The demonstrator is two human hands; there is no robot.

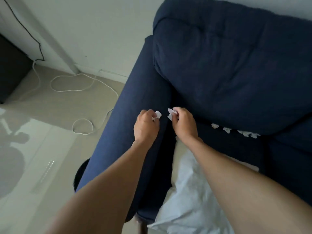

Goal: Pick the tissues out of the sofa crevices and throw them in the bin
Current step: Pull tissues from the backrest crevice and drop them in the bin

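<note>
Navy sofa (pixel 228 68) fills our upper right. Our left hand (pixel 146 126) pinches one tissue wad (pixel 157 114); our right hand (pixel 183 123) is closed on another (pixel 171 113). Four more (pixel 234 130), seemingly wedged at three o'clock, are light and crushable, best pinched by exposed tufts.

No text, label, brand, number or sign can be read anywhere on or around the navy sofa (pixel 236 73).
</note>
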